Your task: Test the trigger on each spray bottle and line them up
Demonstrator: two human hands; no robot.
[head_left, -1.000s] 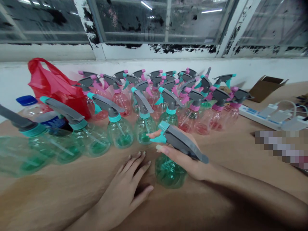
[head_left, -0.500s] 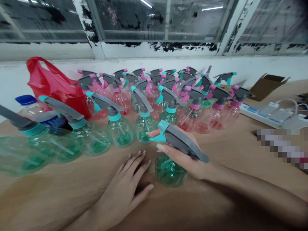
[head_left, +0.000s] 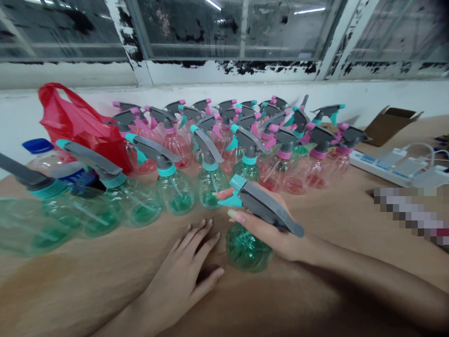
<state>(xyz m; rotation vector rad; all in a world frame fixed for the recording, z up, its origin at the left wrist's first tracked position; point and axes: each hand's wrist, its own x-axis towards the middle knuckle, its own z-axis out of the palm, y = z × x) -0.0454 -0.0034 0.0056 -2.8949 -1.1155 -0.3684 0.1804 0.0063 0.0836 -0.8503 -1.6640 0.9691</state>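
Note:
My right hand (head_left: pixel 270 229) is wrapped round the neck of a green spray bottle (head_left: pixel 248 250), below its grey and teal trigger head. A finger reaches toward the teal trigger, and the bottle stands upright on the wooden table (head_left: pixel 115 281). Flat on the tabletop to its left lies my left hand (head_left: pixel 187 267), fingers stretched out and holding nothing. Just beyond the hands is a row of green spray bottles, among them one with a teal collar (head_left: pixel 175 192) and another (head_left: pixel 212 182) beside it.
Pink spray bottles (head_left: pixel 175 145) crowd the back by the wall. At left are a red plastic bag (head_left: pixel 84 126) and a blue-capped bottle (head_left: pixel 38 147). A cardboard box (head_left: pixel 391 126) and a white power strip (head_left: pixel 380 168) with plugs lie at right.

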